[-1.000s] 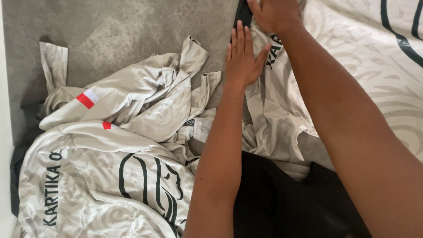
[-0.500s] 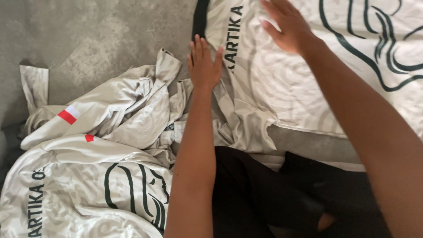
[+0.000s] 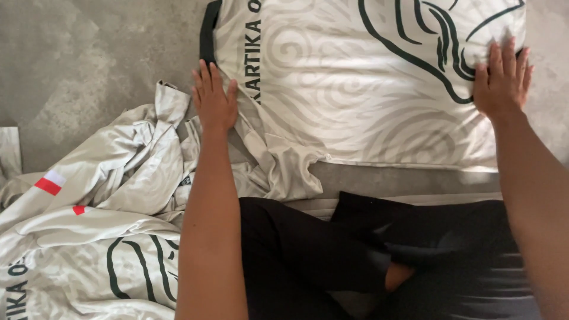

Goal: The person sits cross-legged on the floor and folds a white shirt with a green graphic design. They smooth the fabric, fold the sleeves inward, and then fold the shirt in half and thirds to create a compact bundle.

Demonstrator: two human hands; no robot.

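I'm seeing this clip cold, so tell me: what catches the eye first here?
The pale patterned shirt spread flat at the top, with dark curving line art and a dark collar edge, stands out first. The left hand lies flat on its left edge and the right hand on its right side, fingers spread. At lower left sits a crumpled pile of similar shirts with small red patches, on a grey floor.

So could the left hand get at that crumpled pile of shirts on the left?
Probably yes: the left hand lies flat at the spread shirt's edge, right beside the crumpled pile, with nothing between.
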